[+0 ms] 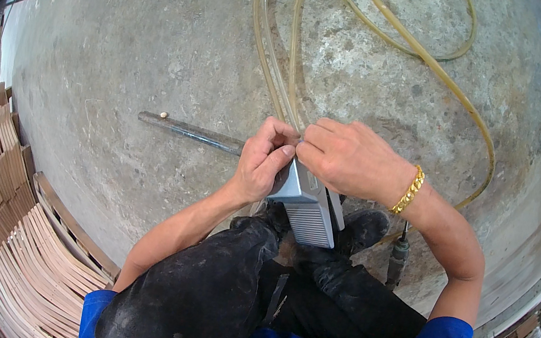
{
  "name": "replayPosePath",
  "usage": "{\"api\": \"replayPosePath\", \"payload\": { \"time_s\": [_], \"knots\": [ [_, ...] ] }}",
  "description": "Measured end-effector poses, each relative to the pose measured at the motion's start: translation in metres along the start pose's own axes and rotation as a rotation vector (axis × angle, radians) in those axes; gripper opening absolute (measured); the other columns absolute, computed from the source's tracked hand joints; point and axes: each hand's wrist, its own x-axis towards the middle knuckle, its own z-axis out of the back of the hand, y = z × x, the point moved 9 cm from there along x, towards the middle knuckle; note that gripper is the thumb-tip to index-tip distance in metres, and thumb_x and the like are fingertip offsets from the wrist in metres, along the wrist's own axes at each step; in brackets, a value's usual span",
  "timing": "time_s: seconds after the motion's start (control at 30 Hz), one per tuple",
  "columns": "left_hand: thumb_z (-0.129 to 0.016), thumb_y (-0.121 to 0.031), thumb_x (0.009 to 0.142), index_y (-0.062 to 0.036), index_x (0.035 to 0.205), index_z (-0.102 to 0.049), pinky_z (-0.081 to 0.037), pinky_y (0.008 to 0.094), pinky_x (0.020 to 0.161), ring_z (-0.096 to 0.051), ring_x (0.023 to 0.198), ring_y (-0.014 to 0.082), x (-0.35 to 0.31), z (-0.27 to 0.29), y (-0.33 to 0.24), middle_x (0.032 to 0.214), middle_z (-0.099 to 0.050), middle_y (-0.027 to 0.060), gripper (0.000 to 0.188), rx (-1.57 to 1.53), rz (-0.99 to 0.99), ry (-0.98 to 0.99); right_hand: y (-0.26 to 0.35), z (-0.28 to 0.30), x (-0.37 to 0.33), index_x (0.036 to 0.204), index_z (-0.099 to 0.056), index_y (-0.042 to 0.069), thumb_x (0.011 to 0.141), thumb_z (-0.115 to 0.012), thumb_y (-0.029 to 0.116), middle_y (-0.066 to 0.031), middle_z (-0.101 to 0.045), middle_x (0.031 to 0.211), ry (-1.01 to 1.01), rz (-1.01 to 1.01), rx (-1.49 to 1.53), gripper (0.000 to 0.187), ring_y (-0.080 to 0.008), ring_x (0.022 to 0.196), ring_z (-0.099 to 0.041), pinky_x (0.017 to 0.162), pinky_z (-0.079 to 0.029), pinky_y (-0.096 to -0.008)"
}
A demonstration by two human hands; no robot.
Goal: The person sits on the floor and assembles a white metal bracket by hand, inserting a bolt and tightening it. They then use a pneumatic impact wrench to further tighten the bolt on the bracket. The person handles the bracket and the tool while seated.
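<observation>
The grey pedal [307,206] is between the two hands, directly below their fingertips, its far end right at them and its ribbed near end slanting toward the person, over the shoes [368,230]. Whether it rests on them is hidden.

The left hand [262,162] is at the pedal's far left corner, fingers curled and thumb bent in toward the forefinger. The right hand [349,154] reaches across from the other side, mostly above and right of the pedal, knuckles up, its thumb and fingertips drawn together just beside the left ones. Both look pinched, but the fingers cover the spot: I cannot tell whether each grasps a hose end, the pedal or a small part between them.

Pale yellow hoses [262,21] come down the floor [107,46] to the fingertips. Another hose [466,100] curves well right of the hands and passes behind the right forearm. A dark rod [189,131] lies on the floor, its right end running out of sight behind the left hand. A tool [398,259] is below the right forearm, well apart from the pedal. Slats [50,265] lie stacked at lower left.
</observation>
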Motion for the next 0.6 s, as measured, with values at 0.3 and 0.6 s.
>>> {"api": "replayPosePath", "payload": {
  "time_s": [0.3,0.6],
  "knots": [
    [-0.046,-0.008,0.091,-0.0009,0.108,-0.043,-0.037,0.0233,0.06,-0.044,0.066,0.0077,0.0,-0.002,0.002,0.074,-0.05,0.0017,0.018,0.03,0.023,0.037,-0.002,0.004,-0.003,0.083,-0.06,0.001,0.076,-0.057,0.011,-0.0068,-0.058,0.079,-0.014,-0.033,-0.048,0.013,-0.0213,0.077,-0.061,0.059,-0.052,-0.0329],
    [-0.047,-0.008,0.09,-0.0012,0.106,-0.044,-0.038,0.0242,0.06,-0.045,0.066,0.0083,0.002,-0.004,0.002,0.074,-0.051,0.0026,0.018,0.016,0.02,0.05,0.002,0.005,-0.002,0.083,-0.06,0.001,0.076,-0.058,0.012,-0.0066,-0.058,0.078,-0.038,0.02,-0.028,0.013,-0.0213,0.076,-0.061,0.056,-0.051,-0.033]
  ]
}}
